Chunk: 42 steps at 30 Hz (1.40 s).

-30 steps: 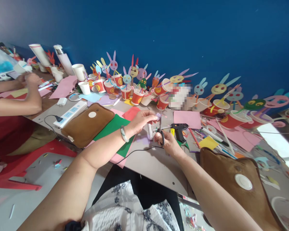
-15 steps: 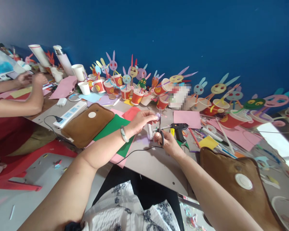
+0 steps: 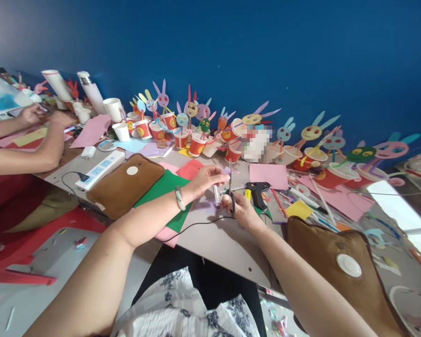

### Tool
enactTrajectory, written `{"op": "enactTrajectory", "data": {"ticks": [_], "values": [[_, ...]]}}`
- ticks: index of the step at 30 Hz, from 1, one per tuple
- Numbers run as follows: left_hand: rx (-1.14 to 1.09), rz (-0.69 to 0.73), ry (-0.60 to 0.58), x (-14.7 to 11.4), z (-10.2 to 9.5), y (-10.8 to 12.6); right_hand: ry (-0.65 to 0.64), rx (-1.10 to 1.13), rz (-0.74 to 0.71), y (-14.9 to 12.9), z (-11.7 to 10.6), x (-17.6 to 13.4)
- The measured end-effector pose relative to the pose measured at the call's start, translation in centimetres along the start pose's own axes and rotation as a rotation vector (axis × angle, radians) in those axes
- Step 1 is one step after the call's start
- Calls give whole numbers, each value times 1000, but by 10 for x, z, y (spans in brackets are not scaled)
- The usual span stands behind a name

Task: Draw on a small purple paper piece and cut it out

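Note:
My left hand [image 3: 206, 180], with a bracelet at the wrist, pinches a small piece of light purple paper [image 3: 226, 171] between thumb and fingers. In my right hand [image 3: 241, 209] is a pair of scissors [image 3: 231, 189] with black handles, blades pointing up beside the paper. Whether the blades touch the paper I cannot tell. Below my left forearm lies a green paper sheet [image 3: 171, 196], with a red sheet [image 3: 189, 169] next to it. Just right of the scissors a black glue gun [image 3: 258, 193] rests on the table.
Paper cups with rabbit-faced figures [image 3: 198, 144] line the wall side. A power strip [image 3: 101, 169] and brown cushion-like pouch [image 3: 126, 185] lie left; another pouch [image 3: 323, 257] lies right. A black cable [image 3: 196, 223] crosses the table before me. Another person's hands [image 3: 61, 119] work at far left.
The view has shifted slightly. Both hands stay close together, the left still pinching the purple paper and the right still holding the scissors upright. The other person's hands have moved a little.

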State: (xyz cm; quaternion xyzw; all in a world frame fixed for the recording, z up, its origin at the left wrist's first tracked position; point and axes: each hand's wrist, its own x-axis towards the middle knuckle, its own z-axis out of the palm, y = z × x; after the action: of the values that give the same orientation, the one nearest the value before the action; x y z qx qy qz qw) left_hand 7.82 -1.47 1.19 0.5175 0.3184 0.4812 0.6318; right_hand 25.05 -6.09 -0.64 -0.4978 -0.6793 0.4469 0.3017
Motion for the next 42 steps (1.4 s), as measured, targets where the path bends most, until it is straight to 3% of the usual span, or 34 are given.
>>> {"op": "enactTrajectory", "data": {"ticks": [5, 9, 22, 42], "values": [[34, 8, -108, -4, -10, -11, 2, 11, 2, 0, 1, 1], [19, 24, -10, -7, -17, -17, -12, -4, -3, -2, 0, 1], [58, 33, -20, -23, -12, 2, -69, -30, 19, -6, 3, -3], [56, 42, 52, -19, -13, -4, -114, -76, 19, 0, 5, -4]]}}
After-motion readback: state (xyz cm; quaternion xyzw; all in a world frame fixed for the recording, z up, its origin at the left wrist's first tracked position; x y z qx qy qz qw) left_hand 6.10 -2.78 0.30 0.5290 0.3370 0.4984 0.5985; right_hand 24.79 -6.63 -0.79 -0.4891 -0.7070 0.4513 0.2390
